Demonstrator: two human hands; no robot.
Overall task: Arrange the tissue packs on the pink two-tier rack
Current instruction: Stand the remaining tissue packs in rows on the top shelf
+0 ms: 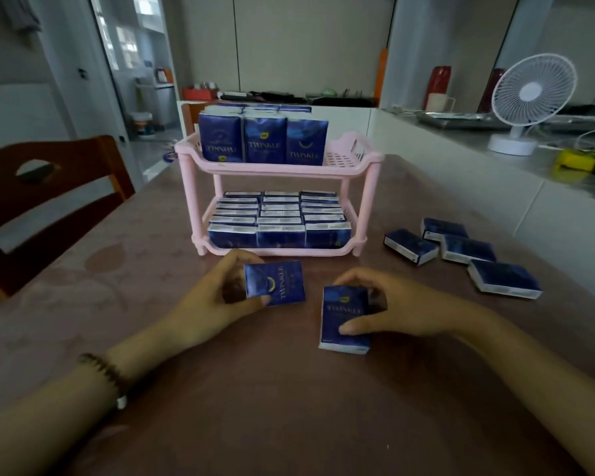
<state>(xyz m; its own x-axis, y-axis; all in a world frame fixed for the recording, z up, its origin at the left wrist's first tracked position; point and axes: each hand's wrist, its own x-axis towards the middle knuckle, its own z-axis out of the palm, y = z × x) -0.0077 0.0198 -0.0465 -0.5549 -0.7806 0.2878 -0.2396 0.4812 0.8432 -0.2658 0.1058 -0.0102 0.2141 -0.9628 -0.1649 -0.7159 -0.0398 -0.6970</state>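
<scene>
left hand (217, 290): pinches a tissue pack (275, 284) at its edge, lifted or tipped in front of the rack, likely next to load
right hand (385, 309): fingers curled round a second pack (345, 319), which sits on the table (289, 407), staged for the other hand
rack (275, 168): pink, two tiers; bottom tier full, top tier filled at left, bare slots at right
packs: dark blue, TWINKLE print, white ends
spare packs (461, 252): four, loose on table, right of rack
back rows up top: hard to count
</scene>
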